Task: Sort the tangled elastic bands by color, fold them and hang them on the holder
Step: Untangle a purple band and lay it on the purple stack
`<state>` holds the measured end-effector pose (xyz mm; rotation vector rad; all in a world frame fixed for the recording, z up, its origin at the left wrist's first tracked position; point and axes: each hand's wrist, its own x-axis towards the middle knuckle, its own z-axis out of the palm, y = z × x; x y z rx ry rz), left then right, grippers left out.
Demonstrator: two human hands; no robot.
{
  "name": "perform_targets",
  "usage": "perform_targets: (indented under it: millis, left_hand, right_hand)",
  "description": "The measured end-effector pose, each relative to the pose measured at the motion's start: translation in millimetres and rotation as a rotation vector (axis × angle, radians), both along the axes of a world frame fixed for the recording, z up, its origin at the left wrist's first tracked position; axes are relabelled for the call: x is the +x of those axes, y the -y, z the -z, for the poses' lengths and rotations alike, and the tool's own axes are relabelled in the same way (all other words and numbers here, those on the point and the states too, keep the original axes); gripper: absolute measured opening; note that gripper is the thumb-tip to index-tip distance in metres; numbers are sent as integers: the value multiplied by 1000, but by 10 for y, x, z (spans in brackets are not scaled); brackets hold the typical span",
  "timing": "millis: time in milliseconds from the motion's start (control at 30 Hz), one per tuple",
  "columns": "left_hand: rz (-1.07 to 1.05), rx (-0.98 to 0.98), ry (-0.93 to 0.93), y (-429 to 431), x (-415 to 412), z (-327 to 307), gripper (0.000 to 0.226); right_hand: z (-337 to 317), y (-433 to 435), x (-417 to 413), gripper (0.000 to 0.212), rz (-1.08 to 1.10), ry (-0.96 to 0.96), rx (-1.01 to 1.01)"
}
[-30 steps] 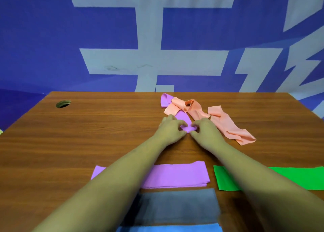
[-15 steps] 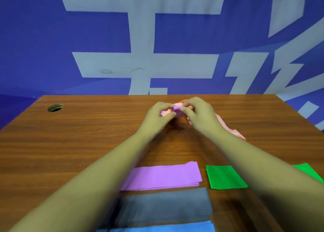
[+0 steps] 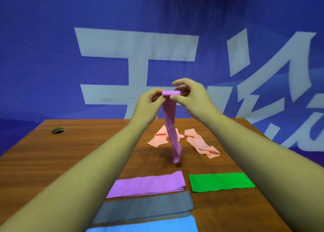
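Left hand (image 3: pixel 150 100) and right hand (image 3: pixel 191 96) are pinching the rolled top edge of a purple band (image 3: pixel 171 126) in their fingers (image 3: pixel 178 82) and holding it high, so it is hanging straight, untwisting clear of the orange bands (image 3: pixel 201 145) on the counter (image 3: pixel 87 144) — half a second earlier it was bunched low over them.

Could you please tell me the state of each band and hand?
held purple band: hanging, twisted
left hand: pinches its top
right hand: pinches its top
peach bands: crumpled, unsorted
folded purple band: flat
green band: folded flat
grey band: folded flat
blue band: flat
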<state>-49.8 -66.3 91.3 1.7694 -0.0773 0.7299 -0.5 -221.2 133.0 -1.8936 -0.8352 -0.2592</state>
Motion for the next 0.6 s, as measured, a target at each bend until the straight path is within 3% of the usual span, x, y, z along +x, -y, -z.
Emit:
perform_targets:
  millis: [133,267,400,600]
  left_hand:
    - [9,-8,13,79,-277,-169,16]
    - [52,-44,15,126,-577,-281,25]
    - [135,-10,-68,140,-839,-286,35]
    - [118,-44,-107,148,-1174,-321,16]
  right_hand:
    - [-210,74,-265,11,32,60,-8]
    - [-406,134,-576,14,53,106,18]
    - [-512,177,-800,21,57,37,116]
    - [-491,212,-1036,20,-8,-128,138]
